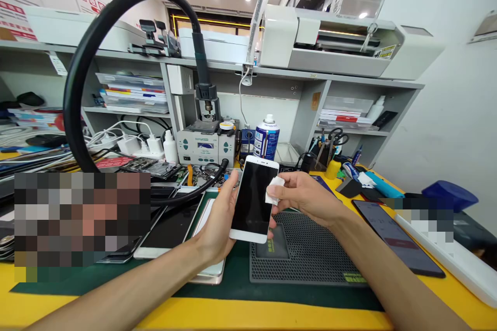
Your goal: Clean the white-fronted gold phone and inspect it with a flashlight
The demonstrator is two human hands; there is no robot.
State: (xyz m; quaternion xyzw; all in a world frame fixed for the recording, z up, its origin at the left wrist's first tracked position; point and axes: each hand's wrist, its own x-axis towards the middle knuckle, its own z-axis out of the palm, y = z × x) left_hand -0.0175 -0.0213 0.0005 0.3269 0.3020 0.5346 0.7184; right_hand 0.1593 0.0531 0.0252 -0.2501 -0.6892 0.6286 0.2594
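Observation:
A white-framed phone (254, 201) with a dark screen is held upright, tilted slightly, above the workbench. My left hand (219, 220) grips it from behind, with the thumb along its left edge and fingertips showing at the right edge. My right hand (301, 194) pinches a small white cloth or tissue (274, 191) against the phone's upper right edge. Below the phone lie a green mat (240, 289) and a grey perforated pad (310, 253). More phones lie to the left, among them a white one (212, 269) partly behind my left forearm.
A black hose (72, 98) arches over the left side. Behind the phone stand a blue and white spray can (267, 137) and a grey soldering station (205, 147). At the right are a large dark phone (399, 240), a white bar (450, 264) and a tool holder (326, 152).

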